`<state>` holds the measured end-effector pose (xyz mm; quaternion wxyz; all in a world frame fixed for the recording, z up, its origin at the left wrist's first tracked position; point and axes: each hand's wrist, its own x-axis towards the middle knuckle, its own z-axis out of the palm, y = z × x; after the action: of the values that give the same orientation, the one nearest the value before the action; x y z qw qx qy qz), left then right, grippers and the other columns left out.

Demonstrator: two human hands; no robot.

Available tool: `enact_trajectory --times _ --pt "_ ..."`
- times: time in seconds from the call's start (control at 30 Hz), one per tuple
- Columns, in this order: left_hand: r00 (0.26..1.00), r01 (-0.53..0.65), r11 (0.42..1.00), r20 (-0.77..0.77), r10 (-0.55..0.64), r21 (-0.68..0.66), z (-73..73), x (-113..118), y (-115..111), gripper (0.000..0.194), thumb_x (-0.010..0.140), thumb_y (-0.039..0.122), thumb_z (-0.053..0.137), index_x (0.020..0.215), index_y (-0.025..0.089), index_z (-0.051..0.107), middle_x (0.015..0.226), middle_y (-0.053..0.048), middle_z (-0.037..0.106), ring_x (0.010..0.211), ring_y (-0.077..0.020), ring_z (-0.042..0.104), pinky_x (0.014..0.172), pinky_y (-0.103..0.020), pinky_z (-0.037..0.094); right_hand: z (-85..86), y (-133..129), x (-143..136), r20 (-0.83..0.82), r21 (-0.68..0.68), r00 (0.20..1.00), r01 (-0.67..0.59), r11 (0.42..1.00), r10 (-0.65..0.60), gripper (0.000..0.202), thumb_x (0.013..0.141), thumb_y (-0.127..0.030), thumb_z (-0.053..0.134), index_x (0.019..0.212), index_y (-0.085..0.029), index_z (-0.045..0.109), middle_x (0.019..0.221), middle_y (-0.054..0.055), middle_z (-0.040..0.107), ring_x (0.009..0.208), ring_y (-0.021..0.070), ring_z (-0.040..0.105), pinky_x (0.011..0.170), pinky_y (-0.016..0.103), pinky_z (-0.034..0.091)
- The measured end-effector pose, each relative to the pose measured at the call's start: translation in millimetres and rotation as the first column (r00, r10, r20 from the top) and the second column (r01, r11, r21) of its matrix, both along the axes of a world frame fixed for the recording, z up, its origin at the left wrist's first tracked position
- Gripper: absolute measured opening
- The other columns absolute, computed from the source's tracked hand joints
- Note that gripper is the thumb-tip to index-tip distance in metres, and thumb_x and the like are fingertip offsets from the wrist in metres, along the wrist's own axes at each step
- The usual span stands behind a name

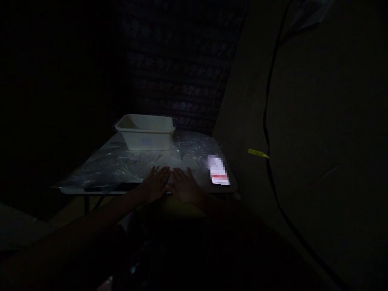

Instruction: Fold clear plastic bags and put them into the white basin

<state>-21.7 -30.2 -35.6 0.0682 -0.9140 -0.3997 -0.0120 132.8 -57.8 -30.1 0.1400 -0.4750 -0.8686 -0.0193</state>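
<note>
both hands lie flat, palms down and fingers spread, side by side at the near edge of the bench point(91, 178), the left hand point(156, 184) and the right hand point(184, 186) with their inner fingertips touching or very nearly so; neither grasps anything, both are released and resting on the crinkled clear plastic sheet point(127, 161) that covers the bench top. as a judgement, this reads as a resting or starting pose rather than a working stroke: the hands press or smooth the sheet where they lie, and nothing is lifted. any move from here would call for one hand to leave the sheet and reach, either far and slightly left to the white plastic tub point(145, 132), which stands upright well apart from the hands, or right to the lit phone point(218, 171), which lies flat just beside the right hand near the bench's right corner. the room is very dark, so whether the tub holds anything cannot be told. counted: two hands, one tub, one phone, one plastic sheet, one bench. a dark cable point(268, 121) hangs down the wall on the right, with a yellow tag point(257, 153) on it.
</note>
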Motion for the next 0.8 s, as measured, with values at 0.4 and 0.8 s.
enact_trajectory --times 0.4,0.8 --pt "0.998 -0.058 0.998 0.016 0.059 -0.021 -0.2 2 -1 0.054 0.078 0.041 0.019 0.12 0.007 0.028 0.127 -0.016 0.023 0.117 -0.0242 0.017 0.091 -0.048 0.005 -12.6 2 33 0.01 0.009 0.971 0.24 0.971 -0.24 0.058 0.076 -0.048 0.023 0.115 -0.007 0.036 0.122 0.018 0.032 0.115 0.0252 0.023 0.092 0.048 0.005" --pt "0.997 -0.081 0.996 -0.018 0.08 -0.035 -3.0 1 1 0.057 0.078 0.042 0.015 0.122 0.007 0.023 0.128 -0.015 0.02 0.118 -0.0232 0.014 0.091 -0.048 0.002 4.1 8 53 0.112 0.085 0.929 0.344 0.935 -0.352 0.04 0.078 -0.035 0.027 0.092 -0.008 0.053 0.111 0.018 0.045 0.107 0.0251 0.033 0.089 0.045 0.014"
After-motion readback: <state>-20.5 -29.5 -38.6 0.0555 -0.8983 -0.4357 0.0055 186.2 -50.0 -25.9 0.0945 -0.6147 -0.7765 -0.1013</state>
